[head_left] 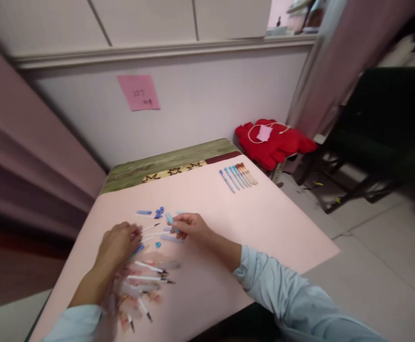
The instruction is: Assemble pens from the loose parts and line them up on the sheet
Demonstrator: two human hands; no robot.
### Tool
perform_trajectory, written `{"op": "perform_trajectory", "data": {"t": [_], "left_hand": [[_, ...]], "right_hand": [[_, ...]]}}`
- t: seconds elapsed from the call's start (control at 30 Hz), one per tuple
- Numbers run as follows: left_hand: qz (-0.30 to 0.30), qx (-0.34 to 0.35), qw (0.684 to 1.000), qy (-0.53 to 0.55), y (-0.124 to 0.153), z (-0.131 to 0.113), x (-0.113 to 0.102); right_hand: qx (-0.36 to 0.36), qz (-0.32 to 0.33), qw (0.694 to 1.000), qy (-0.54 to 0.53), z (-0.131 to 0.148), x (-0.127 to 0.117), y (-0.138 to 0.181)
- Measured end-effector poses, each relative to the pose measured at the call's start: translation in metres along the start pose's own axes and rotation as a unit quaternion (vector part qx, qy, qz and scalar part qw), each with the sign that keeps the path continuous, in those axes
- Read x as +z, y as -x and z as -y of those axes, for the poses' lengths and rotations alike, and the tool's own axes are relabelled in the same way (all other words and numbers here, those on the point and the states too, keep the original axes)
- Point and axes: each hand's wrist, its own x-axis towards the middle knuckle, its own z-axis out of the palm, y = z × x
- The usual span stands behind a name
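My right hand (190, 225) pinches a light blue pen barrel (170, 221) and holds it just above the pink table top (264, 223). My left hand (117, 244) is curled over the pile of loose pen parts, its fingers closed on a blue pen piece (136, 251). Around the hands lie white ink refills (149, 267) with dark tips, small blue caps (159, 212) and a short blue tube (143, 213). A row of several finished pens (237, 176), blue and orange, lies at the far right of the table.
The pink sheet covers a table whose far strip (164, 164) is green wood with a star band. A red bag (273, 142) sits on a stool past the far right corner. A pink note (138, 92) is stuck on the wall. Dark chairs (371, 142) stand at right.
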Motion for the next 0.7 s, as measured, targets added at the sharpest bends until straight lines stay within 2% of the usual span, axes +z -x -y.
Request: {"op": "perform_trajectory", "data": {"t": [0.27,0.53,0.7], "left_hand": [[0.066,-0.004,0.998,-0.013,-0.004,-0.016,-0.010],[0.071,-0.028,0.997,-0.010,-0.004,-0.022,-0.008],[0.051,-0.027,0.998,-0.001,-0.001,-0.025,-0.013]], "right_hand": [[0.007,0.004,1.000,-0.026,0.002,0.000,0.002],[0.004,0.005,1.000,-0.019,0.003,0.000,0.003],[0.007,0.013,1.000,-0.014,0.002,-0.001,0.003]]}}
